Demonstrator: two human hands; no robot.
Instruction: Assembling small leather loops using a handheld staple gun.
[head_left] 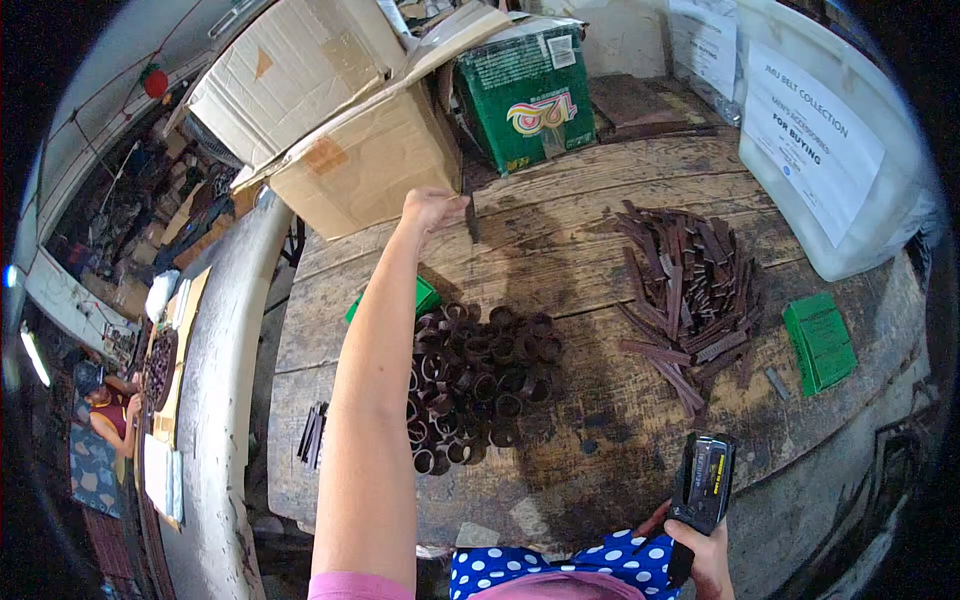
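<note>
Clock face: the whole view, 12 at the far edge, 6 at the wearer's body.
Left hand [435, 210]: just short of 12 o'clock, arm stretched out over the table; fingers drawn together, pinching a narrow, flat, dark brown strip [473, 215] that stands roughly upright at the fingertips.
Right hand [708, 560]: between 4 and 5 o'clock, close to the body; wrapped around a black handheld stapler with yellow marking [706, 480], its head pointing away from the wearer. The fingers on the far side are hidden.
Loop pile: dark brown rings of bent strip [485, 385], heaped near 6 o'clock, just right of the left forearm.
Strip pile: loose, flat, dark brown strips [690, 290], spread at 3 o'clock, well apart from both hands.
Green boxes: a small bright green carton [820, 342] just past 3 o'clock; another small green box [426, 295] near the centre, partly behind the left forearm.
Table: worn, stained brown wooden planks [590, 215] under both piles.
Far edge: tan cardboard box [370, 165] at 11 o'clock; large dark green printed carton [525, 100] between 12 and 1.
</note>
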